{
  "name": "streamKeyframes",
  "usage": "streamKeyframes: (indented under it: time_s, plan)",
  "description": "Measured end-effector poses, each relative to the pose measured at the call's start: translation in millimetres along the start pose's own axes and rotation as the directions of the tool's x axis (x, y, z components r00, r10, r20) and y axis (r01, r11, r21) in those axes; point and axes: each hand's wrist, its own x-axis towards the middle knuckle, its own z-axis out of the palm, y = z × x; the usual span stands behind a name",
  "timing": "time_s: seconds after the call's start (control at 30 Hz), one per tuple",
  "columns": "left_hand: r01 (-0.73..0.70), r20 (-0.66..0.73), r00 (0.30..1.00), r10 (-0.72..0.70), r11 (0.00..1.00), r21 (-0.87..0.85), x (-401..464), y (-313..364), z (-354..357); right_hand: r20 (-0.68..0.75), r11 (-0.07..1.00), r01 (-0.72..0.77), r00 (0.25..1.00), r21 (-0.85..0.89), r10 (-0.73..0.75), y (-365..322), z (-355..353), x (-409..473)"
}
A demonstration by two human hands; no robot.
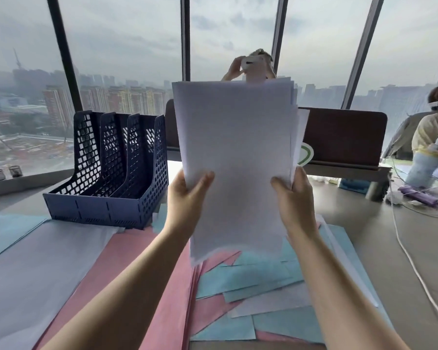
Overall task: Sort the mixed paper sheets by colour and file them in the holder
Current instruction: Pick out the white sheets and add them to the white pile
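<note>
Tall windows look over a hazy city behind a grey table (pixel 364 236) strewn with pink sheets (pixel 137 274) and blue sheets (pixel 250 276). The left hand (pixel 185 200) and right hand (pixel 295 198) pinch an upright stack of white paper sheets (pixel 235 157) by its sides, thumbs in front. The dark blue perforated plastic file holder (pixel 111 170) stands just left, its compartments holding nothing visible.
</note>
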Motion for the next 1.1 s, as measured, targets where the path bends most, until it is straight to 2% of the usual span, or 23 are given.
streamKeyframes:
  time_s: [0.17, 0.23, 0.33, 0.43, 0.53, 0.63, 0.73, 0.87, 0.97, 1.1]
  plan:
    - [0.206, 0.006, 0.978, -0.207, 0.978, 0.031, -29, -44, -4, 0.030, 0.995, -0.089, 0.995, -0.036, 0.090, 45, -8, -48]
    - [0.236, 0.008, 0.972, -0.236, 0.971, 0.047, -39, -59, -7, 0.009, 0.992, -0.115, 0.993, -0.045, 0.116, 59, -8, -57]
    - [0.275, 0.003, 0.961, -0.275, 0.961, 0.005, -45, -71, -7, -0.030, 0.993, -0.117, 0.993, 0.030, 0.118, 62, -6, -62]
    - [0.277, -0.028, 0.961, -0.276, 0.957, 0.080, -43, -80, -5, -0.016, 0.993, -0.118, 0.993, 0.021, 0.118, 71, -3, -64]
    - [0.279, -0.054, 0.960, -0.273, 0.943, 0.182, -32, -73, -10, 0.017, 0.993, -0.077, 0.997, -0.093, 0.079, 64, 2, -62]
    - [0.231, -0.051, 0.973, -0.226, 0.963, 0.139, -13, -39, -33, 0.053, 0.990, -0.032, 0.998, -0.138, 0.040, 33, 15, -52]
    - [0.218, -0.082, 0.974, -0.211, 0.971, 0.096, 5, -4, -85, 0.220, 0.994, -0.055, 0.973, -0.097, 0.076, -7, 40, -50]
    - [0.245, -0.092, 0.969, -0.228, 0.929, 0.279, 10, 33, -184, 0.473, 0.979, -0.196, 0.868, 0.046, 0.152, -58, 93, -86]
    - [0.362, -0.133, 0.931, -0.340, 0.813, 0.455, 1, 51, -269, 0.706, 0.941, -0.339, 0.665, -0.008, 0.246, -74, 140, -126]
    - [0.544, -0.237, 0.815, -0.528, 0.560, 0.625, -19, 63, -365, 0.843, 0.881, -0.437, 0.391, -0.182, 0.369, -76, 198, -181]
